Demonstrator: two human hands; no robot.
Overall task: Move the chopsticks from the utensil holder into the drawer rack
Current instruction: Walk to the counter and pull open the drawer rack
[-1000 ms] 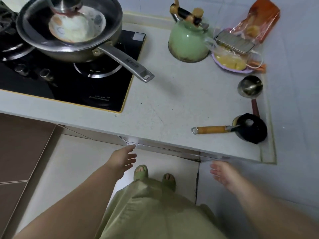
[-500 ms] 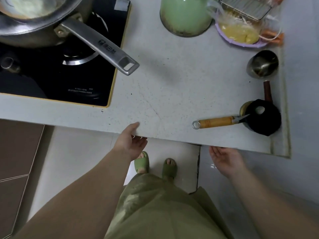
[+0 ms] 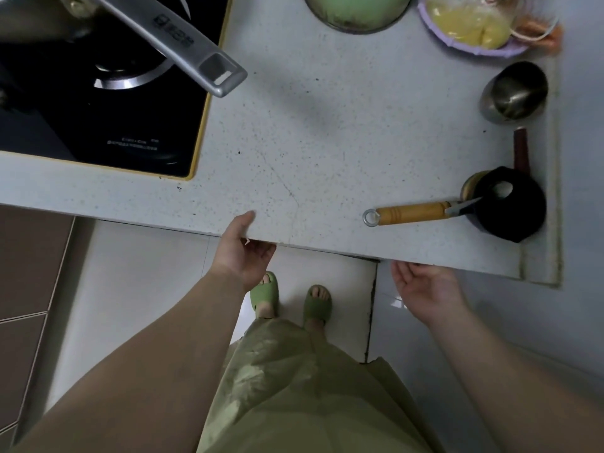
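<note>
A pale grey speckled stone counter (image 3: 327, 132) fills the upper half of the frame, its front edge running from the left side down toward the lower right. The person's left hand (image 3: 240, 253) is at that edge near the centre of the frame: the thumb lies on top of the counter, the fingers curl under the lip, and what they touch below is hidden, so the grip is curled around the edge with nothing seen in it. The right hand (image 3: 425, 289) is just below the edge to the right, palm up, fingers loosely spread and empty; its fingertips pass under the overhang.

No chopsticks, utensil holder or drawer rack can be seen in this view, so their place cannot be told.

At the upper left sits a black glass hob (image 3: 108, 119) with a yellow rim, and the long steel handle of a pan (image 3: 183, 40) reaches out over it toward the counter. At the top centre is the base of a pale green kettle (image 3: 356, 8); to its right, a lilac plate (image 3: 470, 44) holds yellow food in clear wrap. Down the right side stand a small steel cup (image 3: 514, 91) and a black round object (image 3: 510, 204), with a wooden-handled knife (image 3: 415, 212) lying beside it, blade tip touching it.

Below the counter are white floor tiles (image 3: 137, 282), green slippers (image 3: 264, 294) and a light green garment (image 3: 304, 397).
</note>
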